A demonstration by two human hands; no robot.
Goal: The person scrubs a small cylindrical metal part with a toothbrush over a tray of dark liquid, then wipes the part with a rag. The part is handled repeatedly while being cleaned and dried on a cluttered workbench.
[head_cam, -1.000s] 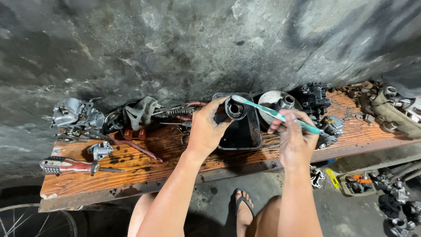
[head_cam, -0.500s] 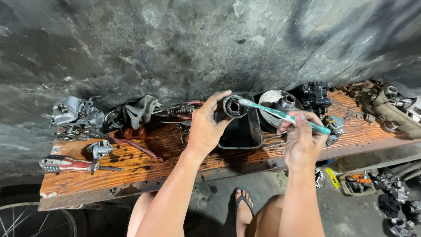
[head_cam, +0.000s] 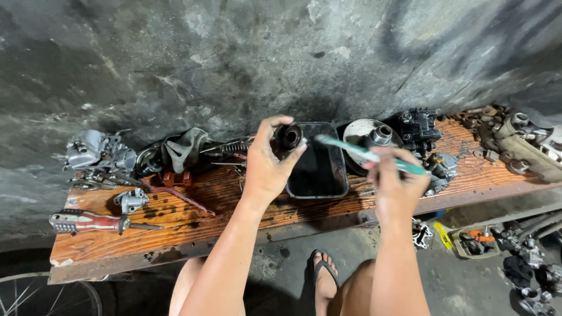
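My left hand point(head_cam: 266, 167) sits at the centre of the frame, fingers and thumb curled shut in a pinch, forearm running down to the lower middle. My right hand point(head_cam: 397, 187) is right of centre, closed in a loose fist with knuckles up, its forearm dropping straight to the bottom edge.

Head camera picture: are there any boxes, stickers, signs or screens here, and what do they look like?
No boxes, signs or screens show.
Yellow strip: on the floor under the bench's right end; narrow, flat, yellow with dark marks, maybe a label; too small to tell.
Screwdriver: bench's left end; red handle with a pale grey patch, not clearly a sticker.
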